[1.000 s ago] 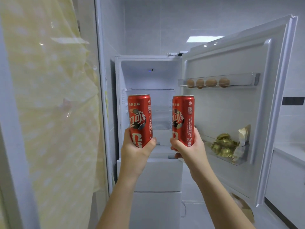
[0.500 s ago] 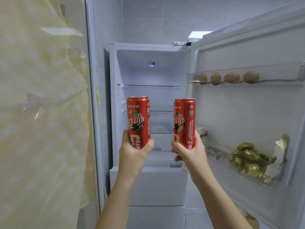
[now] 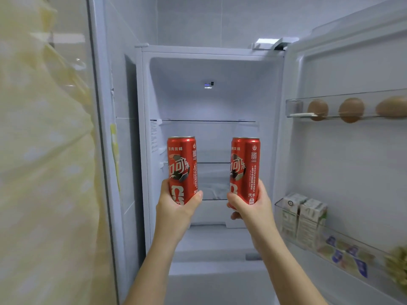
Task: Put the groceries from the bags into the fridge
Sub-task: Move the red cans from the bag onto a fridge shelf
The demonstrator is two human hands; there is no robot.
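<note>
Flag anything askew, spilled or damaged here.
Nothing stands out: left hand grips the left can, right hand the right can, both upright; eggs sit in the upper door rack, cartons stand in the lower bin. No spill visible.

— Where is the way in?

— Straight ahead. The fridge [image 3: 209,69] stands with its door [image 3: 330,161] swung wide to the right. The tallest gap lies above the top shelf [image 3: 209,121]. The middle shelf [image 3: 211,163] and lower shelf [image 3: 214,199] leave shallower slots.

— What crowds the sides?

— On the left, a yellow curtain [image 3: 44,150] hangs close beside the fridge. On the right, the door's egg rack [image 3: 295,106] juts out high up with eggs [image 3: 317,109] in it. The lower door bin [image 3: 278,204] holds cartons [image 3: 293,214] at its hinge end and small packets [image 3: 343,256] further along.

— And in front?

— The left can [image 3: 181,164] and right can [image 3: 245,166] stand upright and well apart, with the shelf edges showing between them.
</note>
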